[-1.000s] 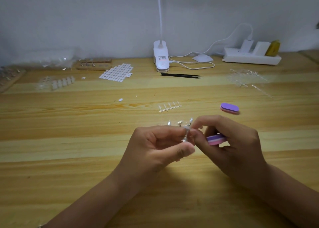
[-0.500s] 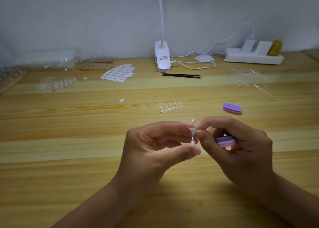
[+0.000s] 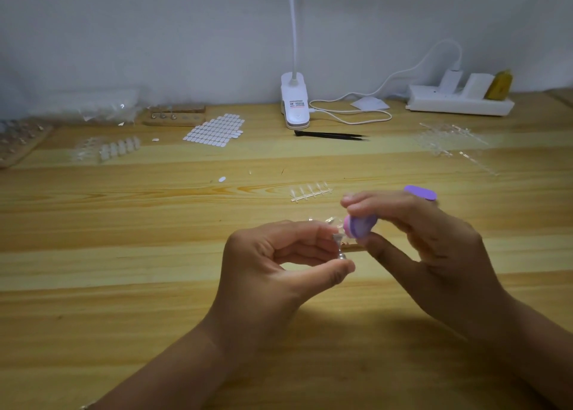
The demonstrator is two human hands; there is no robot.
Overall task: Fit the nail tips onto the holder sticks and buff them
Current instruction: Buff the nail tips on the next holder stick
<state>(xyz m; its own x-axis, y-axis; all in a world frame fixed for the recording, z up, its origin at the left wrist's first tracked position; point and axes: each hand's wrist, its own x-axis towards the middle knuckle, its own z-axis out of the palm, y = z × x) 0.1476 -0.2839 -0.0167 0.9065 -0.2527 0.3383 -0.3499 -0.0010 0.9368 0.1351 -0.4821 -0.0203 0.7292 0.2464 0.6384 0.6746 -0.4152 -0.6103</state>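
Left hand (image 3: 279, 263) pinches a holder stick (image 3: 338, 245); beside the stick, right hand (image 3: 434, 239) fingers clamp a purple buffer (image 3: 359, 226).

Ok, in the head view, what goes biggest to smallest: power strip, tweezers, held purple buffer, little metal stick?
1. Power strip
2. Tweezers, long but thin
3. Purple buffer, gripped by the right hand; partly hidden and nearer the camera, so less sure
4. Metal stick, pinched by the left hand
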